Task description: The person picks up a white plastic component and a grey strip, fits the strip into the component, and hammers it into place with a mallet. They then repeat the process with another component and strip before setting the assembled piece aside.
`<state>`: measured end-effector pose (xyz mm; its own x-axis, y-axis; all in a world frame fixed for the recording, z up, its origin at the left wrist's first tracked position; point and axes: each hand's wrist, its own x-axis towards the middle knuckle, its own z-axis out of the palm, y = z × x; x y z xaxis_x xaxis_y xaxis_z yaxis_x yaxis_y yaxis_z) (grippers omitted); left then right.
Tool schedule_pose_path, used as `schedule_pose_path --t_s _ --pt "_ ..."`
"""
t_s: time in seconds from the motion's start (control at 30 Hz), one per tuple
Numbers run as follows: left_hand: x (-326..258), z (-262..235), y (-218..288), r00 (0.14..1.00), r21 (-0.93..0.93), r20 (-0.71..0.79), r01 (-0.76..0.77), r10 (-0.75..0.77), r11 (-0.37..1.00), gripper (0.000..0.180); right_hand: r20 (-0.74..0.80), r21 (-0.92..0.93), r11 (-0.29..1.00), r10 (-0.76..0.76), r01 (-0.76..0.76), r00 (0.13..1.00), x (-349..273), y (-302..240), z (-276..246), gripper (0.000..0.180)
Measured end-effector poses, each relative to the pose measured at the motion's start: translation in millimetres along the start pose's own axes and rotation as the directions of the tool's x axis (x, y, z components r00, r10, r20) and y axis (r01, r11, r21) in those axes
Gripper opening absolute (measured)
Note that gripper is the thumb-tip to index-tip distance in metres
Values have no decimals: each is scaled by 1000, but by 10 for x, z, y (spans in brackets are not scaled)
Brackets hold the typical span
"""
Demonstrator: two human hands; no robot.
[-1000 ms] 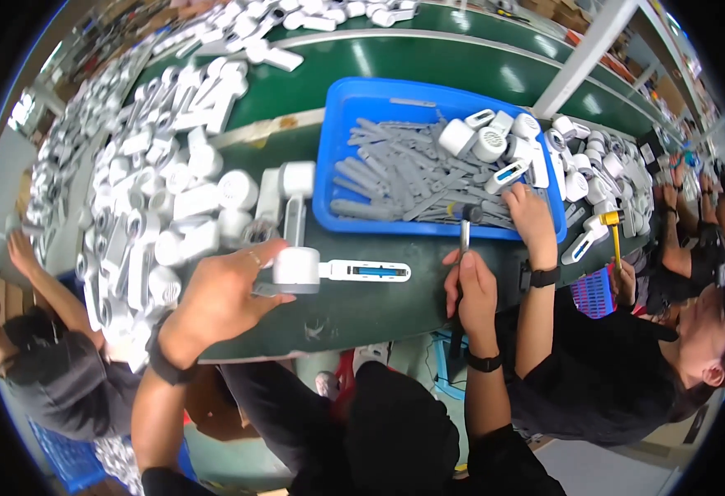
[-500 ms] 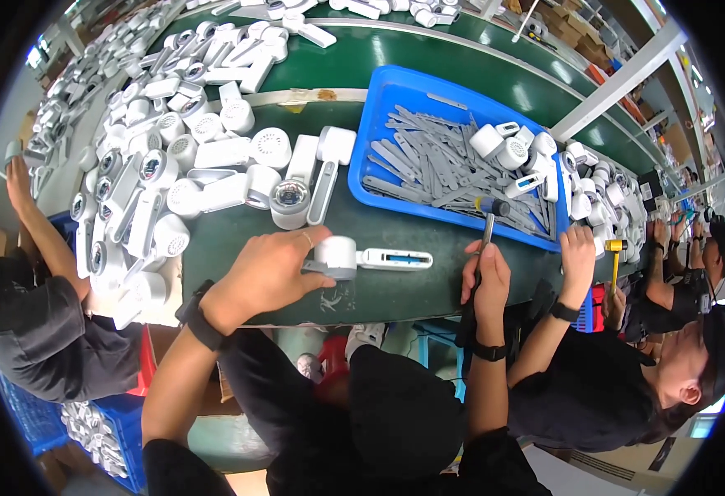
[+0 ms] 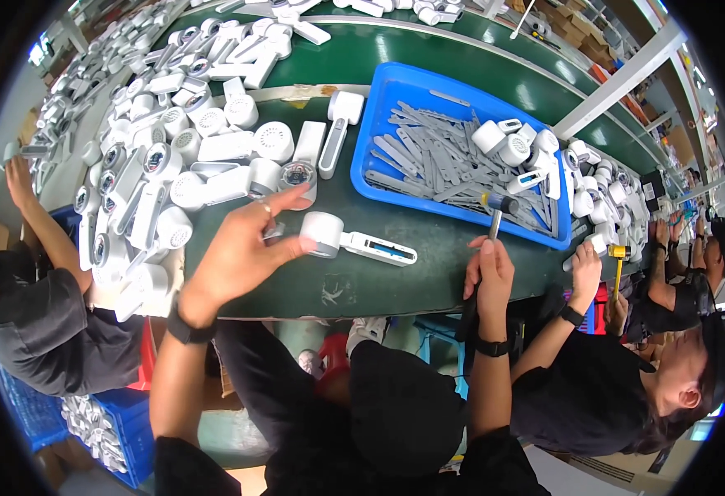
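Note:
In front of me on the green tabletop lies a white handheld device (image 3: 323,235) with a drum-shaped head. Its slim handle (image 3: 379,248) points right, its recess showing a blue part inside. My left hand (image 3: 242,244) is at the head's left side, fingers apart, thumb tip at or touching the head. A small grey piece (image 3: 273,231) shows between its fingers; whether the hand touches it I cannot tell. The index finger reaches toward another round-headed device (image 3: 298,180). My right hand (image 3: 490,273) is closed round a small hammer (image 3: 495,217), its head up near the blue tray.
A blue tray (image 3: 453,217) holds many grey strips (image 3: 437,161) and several white devices. More devices (image 3: 176,149) are heaped at the left. Co-workers sit on both sides; a hand (image 3: 585,269) at the right holds a white piece. A white post (image 3: 618,78) rises behind the tray.
My left hand has loosened from the device and shifted up-left. The device now lies tilted, its handle end lower right. Another device beside the tray sits farther away. The hammer stays in my right hand.

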<state>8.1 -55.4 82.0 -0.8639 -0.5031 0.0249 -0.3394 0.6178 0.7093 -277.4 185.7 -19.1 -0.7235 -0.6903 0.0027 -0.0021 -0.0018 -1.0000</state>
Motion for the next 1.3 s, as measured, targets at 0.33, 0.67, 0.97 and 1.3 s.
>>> schedule_pose_path --t_s 0.33,0.67,0.97,1.3 --pt "176 832 331 957 -1000 20 21 290 1 77 164 -19 1000 -17 20 986 -476 -839 356 18" --pt "165 1080 339 937 -922 -213 -286 277 261 93 111 -129 992 -5 19 994 -569 -795 780 23" --pt "33 847 -123 826 255 -407 -307 390 917 59 122 -303 950 121 -79 985 -252 -601 653 27" --pt "87 821 -249 933 188 -250 -216 259 958 70 20 -39 982 185 -184 983 -138 -438 379 28"
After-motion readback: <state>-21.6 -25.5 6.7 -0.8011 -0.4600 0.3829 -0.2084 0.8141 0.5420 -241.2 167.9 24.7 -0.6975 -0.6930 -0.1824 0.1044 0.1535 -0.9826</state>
